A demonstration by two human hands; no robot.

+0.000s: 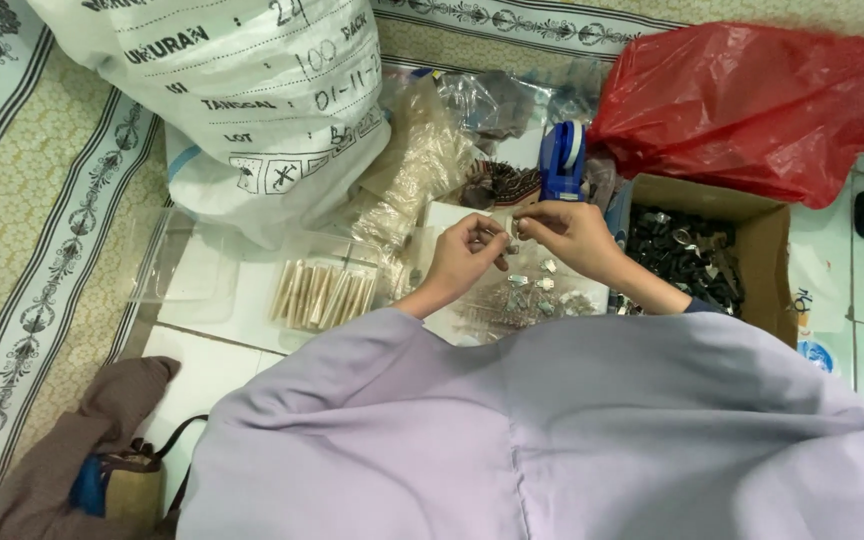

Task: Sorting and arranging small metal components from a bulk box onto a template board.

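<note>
My left hand (465, 252) and my right hand (570, 232) meet above a white board (449, 217). Together they pinch a small silver metal piece (513, 226) between the fingertips. Below them several similar small silver pieces (532, 290) lie scattered on the board. A lilac garment (552, 430) covers my arms and fills the lower half of the view.
A cardboard box (764, 250) of dark metal parts stands at the right, a red plastic bag (752, 100) behind it. A blue tape dispenser (561, 160), clear plastic bags (422, 165), a large white sack (242, 90), a clear tray of tan sticks (322, 292) and a brown bag (102, 460) surround me.
</note>
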